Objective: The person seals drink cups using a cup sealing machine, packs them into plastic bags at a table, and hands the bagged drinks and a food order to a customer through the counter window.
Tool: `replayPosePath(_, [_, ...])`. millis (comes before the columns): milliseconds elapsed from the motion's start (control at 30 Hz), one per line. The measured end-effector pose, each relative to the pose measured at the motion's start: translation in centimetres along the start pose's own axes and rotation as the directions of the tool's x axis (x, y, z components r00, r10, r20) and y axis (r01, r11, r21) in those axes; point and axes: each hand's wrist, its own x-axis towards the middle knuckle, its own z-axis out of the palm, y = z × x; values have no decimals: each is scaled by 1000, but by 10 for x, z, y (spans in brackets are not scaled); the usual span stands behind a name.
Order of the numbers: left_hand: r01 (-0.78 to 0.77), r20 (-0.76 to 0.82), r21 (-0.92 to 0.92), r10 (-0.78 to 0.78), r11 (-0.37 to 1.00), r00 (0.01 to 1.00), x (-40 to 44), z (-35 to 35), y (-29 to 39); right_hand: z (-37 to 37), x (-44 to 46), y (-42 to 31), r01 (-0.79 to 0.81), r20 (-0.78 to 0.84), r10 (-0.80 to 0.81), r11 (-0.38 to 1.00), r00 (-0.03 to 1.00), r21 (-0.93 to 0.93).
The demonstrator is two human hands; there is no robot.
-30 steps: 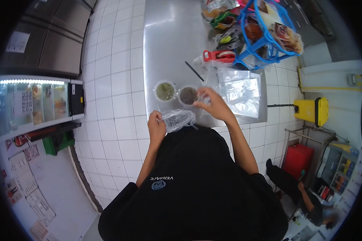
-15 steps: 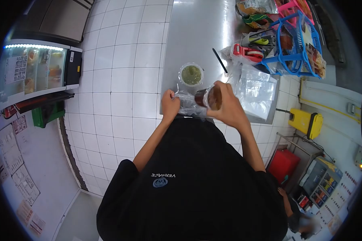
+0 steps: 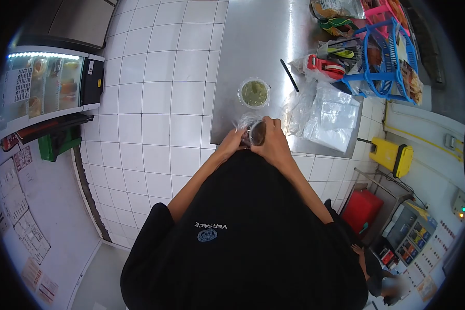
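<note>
A dark cup is held tilted at the table's front edge, close to my body. My right hand is wrapped round its right side. On its left, my left hand grips a clear plastic bag, which lies around the cup's lower end. How far the cup is inside the bag cannot be made out. Just beyond my hands, a round clear-lidded cup of green contents stands on the steel table. A black stick lies to its right.
Flat clear bags lie at the table's right side. Behind them are a red tape dispenser, a blue basket and several packets. A yellow bin stands right of the table. A co-worker is at the lower right.
My right hand has lifted the dark cup off the table and brought it to the plastic bag. Both hands are now close together around it. The camera view has shifted.
</note>
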Motion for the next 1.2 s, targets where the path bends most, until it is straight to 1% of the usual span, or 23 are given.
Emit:
replayPosePath(33, [136, 92, -105, -126, 985, 988, -7, 1, -1, 4, 1, -7, -42, 5, 42, 998, 999, -52])
replayPosePath(133, [131, 153, -100, -115, 986, 982, -19, -13, 1, 10, 1, -13, -90, 3, 91, 988, 996, -122])
replayPosePath(200, [142, 16, -25, -142, 990, 990, -21, -19, 6, 0, -2, -10, 79, -22, -80, 995, 997, -63])
replayPosePath(267, [-73, -213, 504, 206, 860, 955, -27, -18, 5, 3, -7, 25, -3, -164, 11, 999, 986, 51])
replayPosePath(300, [-82, -209, 504, 214, 860, 954, -28, -14, 12, 4, -5, 46, -59, -300, 110, 983, 948, 174])
replayPosePath(333, [-224, -216, 605, 428, 764, 878, -32, -8, 19, 7, -4, 63, -59, -303, 110, 983, 946, 173])
replayPosePath(367, [-336, -192, 700, 618, 630, 762, -35, -4, 22, 12, -5, 78, -295, 12, 331, 825, 944, 482])
replayPosePath(400, [-336, -184, 703, 617, 627, 766, -31, -5, 20, 13, -6, 81, -547, 369, 409, 531, 834, 647])
replayPosePath(433, [-401, -176, 638, 632, 657, 754, -23, -6, 20, 19, -10, 81, -567, 426, 414, 322, 804, 758])
replayPosePath(567, [-435, -261, 423, 567, 795, 781, -16, -6, 20, 19, -17, 79, -449, 291, 375, 455, 880, 769])
replayPosePath(600, [-440, -250, 429, 571, 789, 782, -17, -3, 24, 12, -19, 64, -382, 108, 423, 642, 900, 665])
replayPosePath(633, [-449, -247, 497, 617, 742, 747, -23, 3, 27, 9, -25, 54, -335, -77, 431, 792, 899, 510])
replayPosePath(667, [-453, -242, 562, 662, 692, 710, -29, 8, 29, 12, -31, 50, -339, -80, 438, 787, 896, 515])
replayPosePath(700, [-454, -239, 564, 663, 690, 710, -31, 10, 28, 14, -35, 46, -217, -240, 345, 874, 907, 435])
replayPosePath(733, [-529, -167, 661, 792, 533, 588, -34, 11, 27, 16, -40, 42, -104, -385, 235, 938, 893, 332])
replayPosePath(767, [-577, -76, 737, 892, 352, 446, -34, 12, 28, 17, -42, 37, -103, -389, 236, 937, 891, 333])
replayPosePath(833, [-603, -103, 692, 880, 398, 463, -33, 11, 28, 16, -48, 25, -150, -321, 407, 788, 855, 598])
replayPosePath(900, [-627, -127, 641, 867, 442, 481, -35, 13, 30, 6, -54, 18, -140, -318, 389, 795, 865, 591])
replayPosePath(967, [-522, -224, 499, 685, 692, 693, -49, 17, 31, -4, -58, 12, -132, -305, 368, 801, 878, 584])
replayPosePath(1000, [-520, -220, 499, 682, 693, 698, -56, 20, 30, -10, -61, 11, -218, -236, 396, 812, 887, 542])
replayPosePath(1067, [-524, -279, 158, 547, 837, 789, -58, 25, 39, -34, -56, 6, -280, -185, 411, 826, 892, 489])
replayPosePath(1133, [-472, -234, 152, 496, 868, 836, -72, 22, 49, -65, -67, -8, -330, -57, 351, 916, 935, 228])
replayPosePath(1200, [-445, -177, 147, 467, 883, 867, -74, 21, 62, -99, -62, -21, -318, 54, 313, 935, 948, 158])
